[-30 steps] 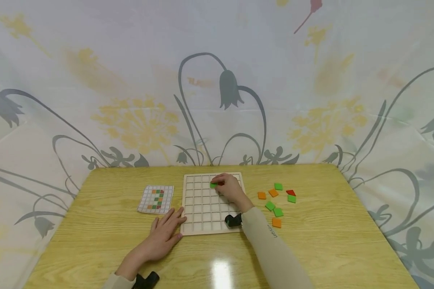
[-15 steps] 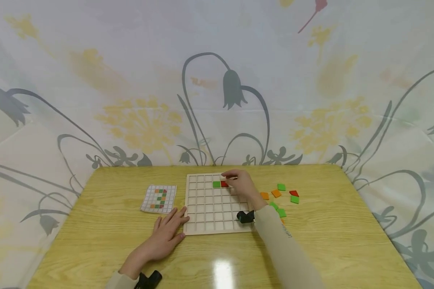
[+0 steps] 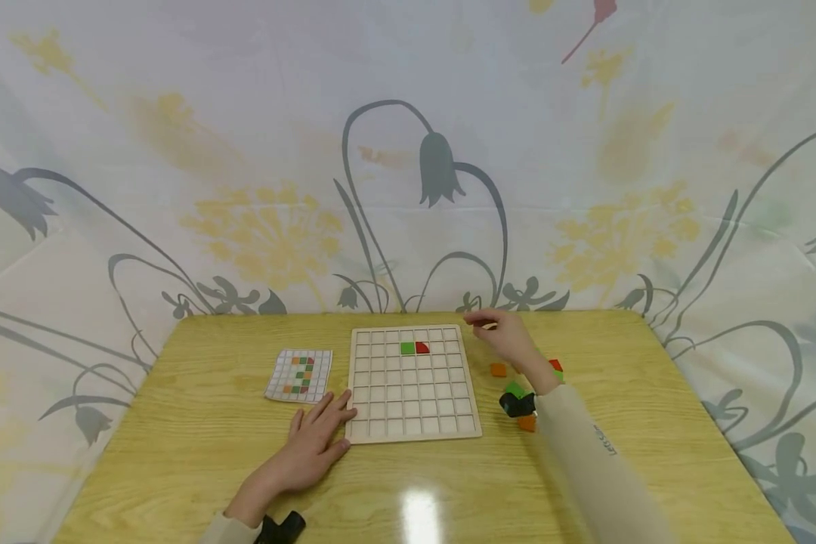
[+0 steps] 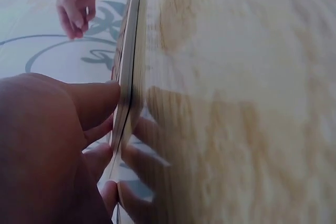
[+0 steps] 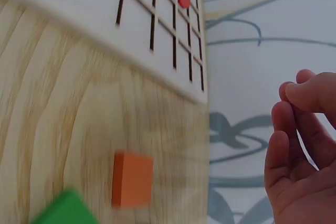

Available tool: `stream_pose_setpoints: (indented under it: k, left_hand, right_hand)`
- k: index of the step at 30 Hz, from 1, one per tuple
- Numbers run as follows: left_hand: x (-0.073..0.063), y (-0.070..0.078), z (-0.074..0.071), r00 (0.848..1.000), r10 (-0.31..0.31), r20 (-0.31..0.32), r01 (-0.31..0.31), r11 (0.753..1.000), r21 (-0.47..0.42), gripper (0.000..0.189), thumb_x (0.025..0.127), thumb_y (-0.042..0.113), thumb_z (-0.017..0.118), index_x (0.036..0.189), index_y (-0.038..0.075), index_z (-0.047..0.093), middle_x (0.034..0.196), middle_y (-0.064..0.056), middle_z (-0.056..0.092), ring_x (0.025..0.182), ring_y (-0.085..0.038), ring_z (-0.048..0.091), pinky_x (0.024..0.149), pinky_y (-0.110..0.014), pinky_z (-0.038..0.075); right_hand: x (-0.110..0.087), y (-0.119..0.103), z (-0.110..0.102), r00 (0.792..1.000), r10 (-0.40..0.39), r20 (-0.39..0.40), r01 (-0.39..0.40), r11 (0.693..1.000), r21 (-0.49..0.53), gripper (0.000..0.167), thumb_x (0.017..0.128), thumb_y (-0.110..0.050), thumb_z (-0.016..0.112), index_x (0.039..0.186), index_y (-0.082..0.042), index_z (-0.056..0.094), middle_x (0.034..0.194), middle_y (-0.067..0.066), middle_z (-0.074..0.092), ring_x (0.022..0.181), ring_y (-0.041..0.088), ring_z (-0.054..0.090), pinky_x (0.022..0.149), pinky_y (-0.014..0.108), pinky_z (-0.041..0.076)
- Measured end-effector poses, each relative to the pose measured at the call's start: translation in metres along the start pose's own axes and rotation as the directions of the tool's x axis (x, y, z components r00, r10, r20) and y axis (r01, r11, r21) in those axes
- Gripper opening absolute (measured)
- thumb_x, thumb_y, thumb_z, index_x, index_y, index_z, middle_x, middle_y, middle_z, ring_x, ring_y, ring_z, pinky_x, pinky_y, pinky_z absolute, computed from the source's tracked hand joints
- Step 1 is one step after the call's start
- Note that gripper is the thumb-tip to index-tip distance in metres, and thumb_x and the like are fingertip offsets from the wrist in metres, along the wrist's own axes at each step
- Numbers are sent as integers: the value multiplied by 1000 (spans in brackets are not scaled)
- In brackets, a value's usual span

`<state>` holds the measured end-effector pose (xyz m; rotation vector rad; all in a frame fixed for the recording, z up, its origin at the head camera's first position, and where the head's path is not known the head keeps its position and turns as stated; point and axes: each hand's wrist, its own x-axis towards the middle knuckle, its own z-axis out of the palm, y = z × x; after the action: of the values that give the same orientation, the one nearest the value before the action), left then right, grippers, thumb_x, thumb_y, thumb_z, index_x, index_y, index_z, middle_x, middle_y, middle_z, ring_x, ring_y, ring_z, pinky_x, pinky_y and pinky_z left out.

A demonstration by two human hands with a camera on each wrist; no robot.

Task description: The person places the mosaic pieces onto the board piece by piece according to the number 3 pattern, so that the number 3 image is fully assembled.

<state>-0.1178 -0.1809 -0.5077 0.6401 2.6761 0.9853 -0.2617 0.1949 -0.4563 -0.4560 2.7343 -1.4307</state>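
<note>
A wooden grid board [image 3: 394, 408] lies in the middle of the table; a green square tile [image 3: 407, 348] and a red tile with one rounded corner [image 3: 422, 347] sit side by side in its second row from the back. My left hand [image 3: 306, 452] rests beside the board, fingers spread, fingertips on its left edge. To the right of the board, my right hand [image 3: 511, 341] hangs raised, its fingers loosely bent. Nothing shows between the thumb and fingers of that hand [image 5: 302, 150] in the right wrist view.
Loose tiles lie right of the board, partly hidden by my right arm: an orange tile [image 3: 499, 369], a green tile [image 3: 514, 389], another orange tile [image 3: 527, 424] and a red one [image 3: 556, 365]. Left of the board is a card [image 3: 277, 384] printed with a coloured grid pattern.
My right hand has let go of the red tile, leaving it next to the green one, and has moved off the board to the right. My left hand has stayed at the board's edge.
</note>
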Motion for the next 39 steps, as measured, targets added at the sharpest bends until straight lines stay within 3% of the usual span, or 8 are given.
stream_pose_setpoints:
  k: [7,20,29,39]
  left_hand:
    - [0,3,-1,999,-6,-37,6,1000,11,43,103,21,56,145,11,50,165,-6,18,150,-37,7,106,-75,-4]
    - [4,6,1,1000,-5,-29,6,1000,18,54,104,22,55,153,10,40,165,-5,19,151,-37,7,104,-77,-3]
    - [2,5,2,999,-2,-34,2,1000,18,53,104,22,55,153,9,40,165,-6,19,150,-37,7,104,-77,-4]
    - [1,4,2,999,0,-39,1,1000,25,53,104,23,55,153,9,40,165,-5,19,151,-36,8,105,-76,-3]
  right_hand:
    - [-12,9,-20,998,-49,42,53,994,-100,24,97,2,59,119,6,68,115,18,69,103,35,64,88,48,53]
    - [-50,30,-52,998,-31,48,38,986,-160,22,96,3,60,116,6,69,113,19,68,97,33,66,83,48,55]
    - [-64,50,-45,998,-28,50,39,970,-239,22,91,6,63,111,3,73,111,17,68,94,31,64,77,42,56]
    - [-65,59,-38,999,4,41,7,965,-264,26,87,8,65,112,4,72,110,19,67,94,33,65,80,46,54]
